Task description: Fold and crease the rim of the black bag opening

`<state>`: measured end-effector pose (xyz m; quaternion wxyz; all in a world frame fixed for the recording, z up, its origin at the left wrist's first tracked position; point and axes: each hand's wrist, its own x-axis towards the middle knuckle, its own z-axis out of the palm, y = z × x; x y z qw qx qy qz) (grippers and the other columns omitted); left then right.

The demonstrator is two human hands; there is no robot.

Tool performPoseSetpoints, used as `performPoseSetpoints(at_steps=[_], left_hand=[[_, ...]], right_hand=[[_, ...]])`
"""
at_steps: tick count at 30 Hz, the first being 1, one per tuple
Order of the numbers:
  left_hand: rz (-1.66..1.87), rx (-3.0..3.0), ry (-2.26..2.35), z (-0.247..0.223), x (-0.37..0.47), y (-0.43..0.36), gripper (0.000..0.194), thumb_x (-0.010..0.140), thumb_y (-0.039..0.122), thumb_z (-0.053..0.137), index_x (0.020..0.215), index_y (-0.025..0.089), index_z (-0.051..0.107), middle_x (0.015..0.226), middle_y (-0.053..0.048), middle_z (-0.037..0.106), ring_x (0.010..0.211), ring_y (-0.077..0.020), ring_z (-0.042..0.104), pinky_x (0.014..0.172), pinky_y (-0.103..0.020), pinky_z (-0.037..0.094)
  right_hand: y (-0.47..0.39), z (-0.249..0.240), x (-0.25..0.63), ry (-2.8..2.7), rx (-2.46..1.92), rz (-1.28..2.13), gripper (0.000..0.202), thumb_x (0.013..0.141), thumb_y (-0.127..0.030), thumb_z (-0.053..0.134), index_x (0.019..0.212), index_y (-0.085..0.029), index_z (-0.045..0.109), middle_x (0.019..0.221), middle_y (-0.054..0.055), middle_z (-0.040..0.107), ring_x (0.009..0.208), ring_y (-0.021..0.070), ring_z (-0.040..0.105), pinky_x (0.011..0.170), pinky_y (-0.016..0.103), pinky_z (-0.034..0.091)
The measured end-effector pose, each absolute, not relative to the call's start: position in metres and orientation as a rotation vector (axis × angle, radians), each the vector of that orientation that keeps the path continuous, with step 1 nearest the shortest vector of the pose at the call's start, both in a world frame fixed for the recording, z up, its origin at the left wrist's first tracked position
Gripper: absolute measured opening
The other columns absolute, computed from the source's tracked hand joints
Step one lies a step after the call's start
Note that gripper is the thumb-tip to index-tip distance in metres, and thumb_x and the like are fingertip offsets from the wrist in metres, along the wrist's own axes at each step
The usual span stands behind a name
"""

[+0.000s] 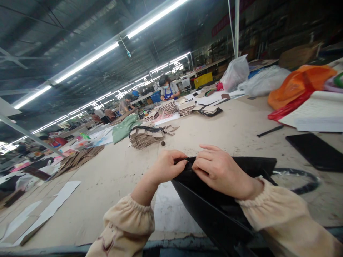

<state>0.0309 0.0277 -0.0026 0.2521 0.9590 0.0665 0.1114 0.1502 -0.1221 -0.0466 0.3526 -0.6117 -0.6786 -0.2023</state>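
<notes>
A large black piece (214, 210), which looks like a bag, stands open at the table's near edge, its narrow corner pointing up and left. My left hand (168, 166) pinches that corner between thumb and forefinger. Close beside it, my right hand (217, 169) grips the same upper edge, with its fingertips pressed on the black material and one finger raised. The fingertips of the two hands nearly meet. A looped black handle (308, 185) lies to the right of the piece. White paper (174, 210) lies on the table under my left hand.
Bundled brown pieces (146, 137) and stacks (168, 107) lie beyond my hands on the table (107, 192). At the right are a black phone-like slab (316, 150), a notebook (316, 110) and an orange bag (300, 85). A person (168, 89) works across the table.
</notes>
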Motion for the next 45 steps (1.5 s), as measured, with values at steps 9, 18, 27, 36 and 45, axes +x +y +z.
performPoseSetpoints(at_steps=[9, 18, 27, 36, 45], left_hand=[[0.341, 2.604, 0.206, -0.003, 0.031, 0.026, 0.02, 0.079, 0.019, 0.051, 0.078, 0.014, 0.07, 0.07, 0.0, 0.065, 0.065, -0.01, 0.056, 0.06, -0.019, 0.04], [0.374, 2.784, 0.24, 0.001, 0.035, 0.02, 0.019, 0.076, 0.015, 0.05, 0.072, 0.015, 0.068, 0.066, 0.0, 0.064, 0.062, -0.0096, 0.053, 0.058, -0.021, 0.036], [0.33, 2.565, 0.281, -0.002, 0.024, 0.022, 0.026, 0.078, 0.014, 0.046, 0.086, 0.016, 0.071, 0.075, 0.0, 0.068, 0.068, -0.0114, 0.058, 0.062, -0.019, 0.041], [0.332, 2.502, 0.347, -0.006, 0.03, 0.024, 0.027, 0.084, 0.03, 0.049, 0.081, 0.014, 0.071, 0.066, 0.001, 0.062, 0.061, -0.0098, 0.05, 0.056, -0.019, 0.036], [0.317, 2.616, 0.344, -0.001, 0.033, 0.019, 0.019, 0.076, 0.017, 0.048, 0.071, 0.014, 0.066, 0.061, 0.002, 0.057, 0.059, -0.0086, 0.047, 0.054, -0.019, 0.034]], right_hand=[[-0.121, -0.046, 0.151, -1.767, -1.595, -0.521, 0.019, 0.085, -0.013, 0.048, 0.072, -0.018, 0.061, 0.071, 0.0, 0.057, 0.07, 0.0109, 0.052, 0.101, 0.035, 0.035], [-0.122, -0.044, 0.147, -1.763, -1.55, -0.506, 0.021, 0.087, -0.015, 0.047, 0.074, -0.017, 0.062, 0.071, 0.0, 0.057, 0.072, 0.0109, 0.053, 0.102, 0.036, 0.035], [-0.132, -0.028, 0.148, -1.68, -1.587, -0.319, 0.041, 0.076, -0.003, 0.05, 0.111, -0.022, 0.057, 0.102, 0.004, 0.06, 0.095, 0.0167, 0.055, 0.09, 0.032, 0.045], [-0.131, -0.035, 0.156, -1.577, -1.988, -0.417, 0.059, 0.078, -0.009, 0.047, 0.136, -0.02, 0.041, 0.112, 0.007, 0.061, 0.098, 0.0213, 0.058, 0.087, 0.036, 0.048], [-0.132, -0.036, 0.154, -1.631, -2.017, -0.408, 0.049, 0.081, -0.012, 0.046, 0.13, -0.019, 0.048, 0.11, 0.007, 0.064, 0.093, 0.0194, 0.061, 0.083, 0.032, 0.047]])
